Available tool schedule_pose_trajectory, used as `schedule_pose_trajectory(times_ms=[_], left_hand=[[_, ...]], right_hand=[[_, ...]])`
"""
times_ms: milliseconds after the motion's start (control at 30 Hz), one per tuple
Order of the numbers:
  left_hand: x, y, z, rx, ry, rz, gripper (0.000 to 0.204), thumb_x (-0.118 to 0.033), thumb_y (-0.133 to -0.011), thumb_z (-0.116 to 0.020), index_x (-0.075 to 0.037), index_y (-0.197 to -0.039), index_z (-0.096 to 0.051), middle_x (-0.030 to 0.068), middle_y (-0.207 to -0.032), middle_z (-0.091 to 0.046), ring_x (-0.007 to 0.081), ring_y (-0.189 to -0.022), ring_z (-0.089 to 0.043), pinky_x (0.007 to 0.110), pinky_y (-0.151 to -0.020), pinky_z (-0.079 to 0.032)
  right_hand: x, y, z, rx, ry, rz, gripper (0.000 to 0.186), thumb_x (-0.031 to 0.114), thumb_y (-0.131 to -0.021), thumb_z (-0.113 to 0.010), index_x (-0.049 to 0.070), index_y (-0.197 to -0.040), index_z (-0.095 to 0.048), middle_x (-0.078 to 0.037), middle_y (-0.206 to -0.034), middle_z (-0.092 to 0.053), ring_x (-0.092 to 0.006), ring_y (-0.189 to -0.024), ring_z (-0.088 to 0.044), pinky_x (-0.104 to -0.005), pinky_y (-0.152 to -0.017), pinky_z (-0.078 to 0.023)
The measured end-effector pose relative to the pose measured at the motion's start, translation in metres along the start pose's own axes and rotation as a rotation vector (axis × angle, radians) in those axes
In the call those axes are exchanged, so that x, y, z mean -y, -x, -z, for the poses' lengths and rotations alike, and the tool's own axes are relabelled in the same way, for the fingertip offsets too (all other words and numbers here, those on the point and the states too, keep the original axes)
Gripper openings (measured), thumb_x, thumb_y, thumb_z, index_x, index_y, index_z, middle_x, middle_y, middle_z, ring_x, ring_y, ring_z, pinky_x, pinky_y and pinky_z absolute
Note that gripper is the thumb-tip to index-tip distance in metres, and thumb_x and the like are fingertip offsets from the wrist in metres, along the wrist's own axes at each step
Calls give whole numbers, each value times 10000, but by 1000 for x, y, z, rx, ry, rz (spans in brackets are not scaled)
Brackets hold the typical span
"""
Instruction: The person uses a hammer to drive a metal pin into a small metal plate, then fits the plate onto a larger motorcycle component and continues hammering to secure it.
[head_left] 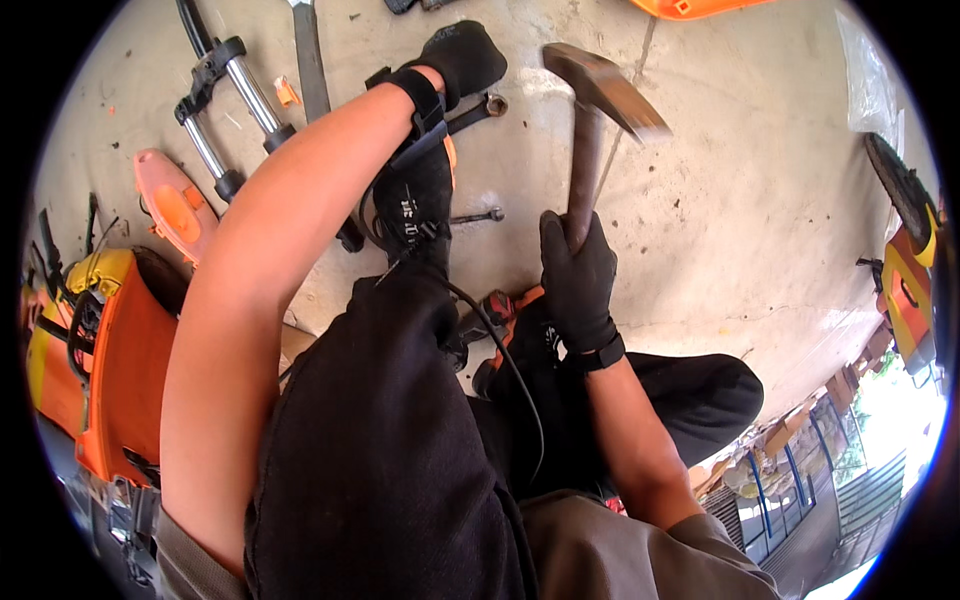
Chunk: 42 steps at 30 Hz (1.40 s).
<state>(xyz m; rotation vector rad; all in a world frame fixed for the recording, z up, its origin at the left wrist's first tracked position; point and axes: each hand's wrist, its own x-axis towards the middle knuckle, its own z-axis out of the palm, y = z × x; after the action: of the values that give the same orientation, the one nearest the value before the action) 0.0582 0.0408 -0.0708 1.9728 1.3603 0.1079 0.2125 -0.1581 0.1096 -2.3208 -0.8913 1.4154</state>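
In a black glove, my right hand (580, 275) is wrapped round the handle of a hammer (586, 150). The hammer is raised, its brown metal head blurred at the tip. My left hand (462, 60), also gloved in black, is closed low over the floor beyond my foot. Whatever it grips, if anything, is hidden beneath the glove. Close to its wrist is the ring end of a wrench (494, 104). A smaller wrench (480, 216) lies beside my black shoe (412, 205).
Front fork tubes (250, 90) and a long dark bar (311, 65) lie at the far left. Nearer are a pinkish-orange panel (178, 205) and a large orange body part (130, 370). A red-and-black power tool (497, 308) sits between my feet. At right is a wheel (900, 185).
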Motion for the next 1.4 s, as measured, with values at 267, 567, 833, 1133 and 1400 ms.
schedule_pose_trajectory(times_ms=[267,567,833,1133,1400], left_hand=[[44,-3,0,-22,-246,-323,78,-160,-685,-698,-92,-704,-665,152,-764,-662,308,-775,-668,420,-706,-538],[-13,22,42,-128,125,-107,155,-129,-878,-608,-21,-987,-626,201,-904,-699,378,-862,-687,434,-753,-528],[-30,64,55,41,238,-5,177,-161,-907,-644,-19,-1012,-646,228,-904,-693,398,-852,-673,454,-760,-525],[-25,72,48,71,246,-13,162,-172,-919,-637,-42,-1014,-617,243,-877,-683,431,-846,-666,486,-739,-510],[-14,81,29,-30,-60,-141,145,-130,-885,-624,-108,-1028,-641,153,-959,-627,380,-959,-643,491,-794,-520]], right_hand=[[-3,-2,10,85,88,32,289,275,-966,-646,22,-846,-573,-118,-626,-610,-231,-545,-615,-394,-528,-465],[-12,-1,7,65,-15,11,297,274,-966,-647,23,-840,-552,-102,-605,-569,-187,-521,-553,-367,-511,-432],[-11,-2,10,81,0,44,304,288,-968,-640,21,-855,-550,-124,-612,-571,-226,-526,-591,-389,-514,-445],[-15,0,9,98,-24,-2,314,299,-969,-634,19,-859,-548,-119,-628,-580,-232,-536,-596,-388,-523,-450],[-20,1,5,127,2,-2,316,299,-965,-634,19,-849,-545,-143,-632,-577,-256,-544,-595,-406,-536,-448]])
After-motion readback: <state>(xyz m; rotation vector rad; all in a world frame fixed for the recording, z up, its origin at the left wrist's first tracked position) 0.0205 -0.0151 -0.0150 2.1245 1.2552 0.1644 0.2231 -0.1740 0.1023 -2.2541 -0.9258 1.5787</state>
